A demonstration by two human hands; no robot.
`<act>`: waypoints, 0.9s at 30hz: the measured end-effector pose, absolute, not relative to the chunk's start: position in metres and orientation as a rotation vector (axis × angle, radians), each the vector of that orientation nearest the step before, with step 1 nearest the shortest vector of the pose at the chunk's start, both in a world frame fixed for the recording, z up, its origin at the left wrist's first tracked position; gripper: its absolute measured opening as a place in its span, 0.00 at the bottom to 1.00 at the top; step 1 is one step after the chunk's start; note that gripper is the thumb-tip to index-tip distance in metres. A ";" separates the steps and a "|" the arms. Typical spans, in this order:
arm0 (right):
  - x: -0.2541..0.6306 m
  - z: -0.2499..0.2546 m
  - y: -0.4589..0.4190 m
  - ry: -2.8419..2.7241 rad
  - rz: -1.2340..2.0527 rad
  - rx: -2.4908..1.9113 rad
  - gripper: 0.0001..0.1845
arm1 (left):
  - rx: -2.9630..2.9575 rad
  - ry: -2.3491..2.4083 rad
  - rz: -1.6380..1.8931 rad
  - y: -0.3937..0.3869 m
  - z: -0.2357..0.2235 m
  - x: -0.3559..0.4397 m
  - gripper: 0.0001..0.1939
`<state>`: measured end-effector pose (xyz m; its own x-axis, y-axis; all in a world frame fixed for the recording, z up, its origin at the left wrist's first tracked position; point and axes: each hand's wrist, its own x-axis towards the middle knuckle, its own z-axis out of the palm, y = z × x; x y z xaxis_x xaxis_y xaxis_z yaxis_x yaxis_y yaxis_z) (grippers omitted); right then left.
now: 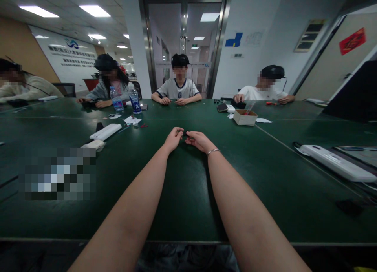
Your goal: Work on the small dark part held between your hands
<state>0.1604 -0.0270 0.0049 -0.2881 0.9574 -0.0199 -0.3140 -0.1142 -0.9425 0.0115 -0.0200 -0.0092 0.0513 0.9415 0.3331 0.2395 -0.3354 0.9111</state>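
Observation:
Both my arms stretch forward over a dark green table (188, 193). My left hand (173, 139) and my right hand (198, 140) meet at the table's middle, fingertips pinched together on a small dark object (185, 134) held between them. The object is too small to name. A thin bracelet (213, 151) sits on my right wrist.
A white power strip (105, 132) lies to the left and another (332, 162) to the right. A cardboard box (245, 117), two water bottles (134, 99), phones and paper scraps lie farther off. Several people with headsets sit along the far and left edges.

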 end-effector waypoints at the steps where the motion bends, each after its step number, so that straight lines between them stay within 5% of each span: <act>1: 0.161 0.004 -0.027 -1.114 1.603 -0.852 0.06 | 1.688 1.195 1.341 -0.020 -0.010 0.011 0.09; 27: 0.162 0.007 -0.027 -0.981 1.613 -0.836 0.05 | 1.641 1.109 1.346 -0.020 -0.008 0.008 0.06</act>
<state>0.1624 -0.0274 0.0068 -0.2321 0.9715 -0.0480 -0.4041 -0.1411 -0.9038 0.0081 -0.0203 -0.0084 0.0805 0.9322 0.3528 0.1683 -0.3616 0.9170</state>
